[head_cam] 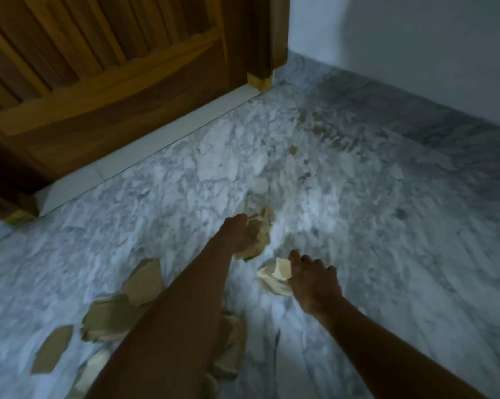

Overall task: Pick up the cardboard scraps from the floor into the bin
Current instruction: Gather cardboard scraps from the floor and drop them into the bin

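Observation:
My left hand [238,233] is stretched out over the marble floor, shut on a bunch of brown cardboard scraps [260,234]. To its lower right, my right hand [312,280] is shut on a pale cardboard scrap [277,276] just above the floor. Several more brown scraps lie at the lower left: one flat piece [143,280], a larger one [107,318], a small one [52,349]. Others [228,341] show partly from under my left forearm. No bin is in view.
A wooden door [99,67] with a white threshold strip [156,139] fills the upper left. A white wall [401,47] runs along the right behind a grey marble skirting. The marble floor [358,211] stretches out ahead and to the right.

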